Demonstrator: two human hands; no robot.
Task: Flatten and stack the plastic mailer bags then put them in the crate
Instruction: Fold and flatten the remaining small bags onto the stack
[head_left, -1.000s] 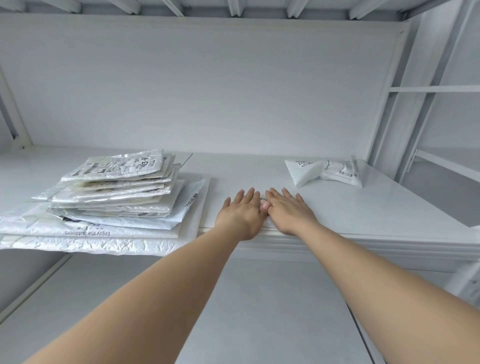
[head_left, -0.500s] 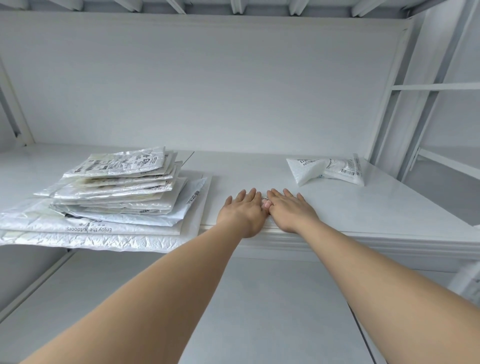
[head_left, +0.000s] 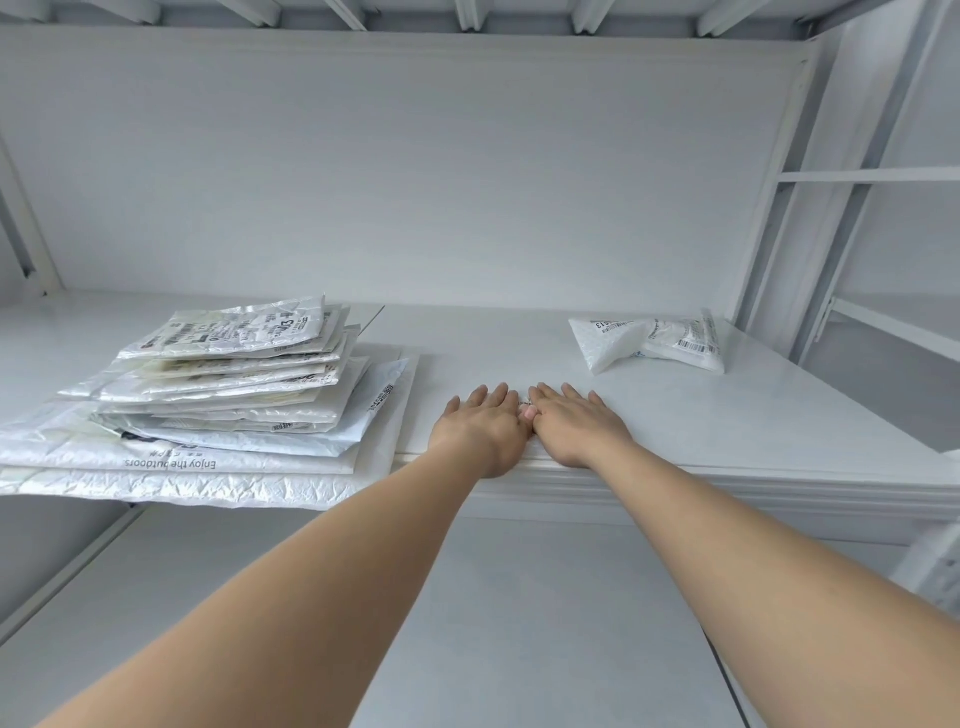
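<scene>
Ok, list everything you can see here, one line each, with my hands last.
stack of mailer bags: one stack of several bags, white and silvery, left part of the shelf
loose mailer bag: one, white, crumpled, right rear of the shelf
shelf: one, white, across the middle of the view
back panel: one, white, behind the shelf
uprights: several, white, right side
left hand: one, flat on the shelf near its front edge
right hand: one, flat beside the left hand, touching it

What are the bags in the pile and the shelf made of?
Stack of mailer bags: likely thin plastic film, glossy; it crinkles and catches light. Shelf: looks like smooth white painted metal or laminate, faintly shiny; cannot tell which.
</scene>
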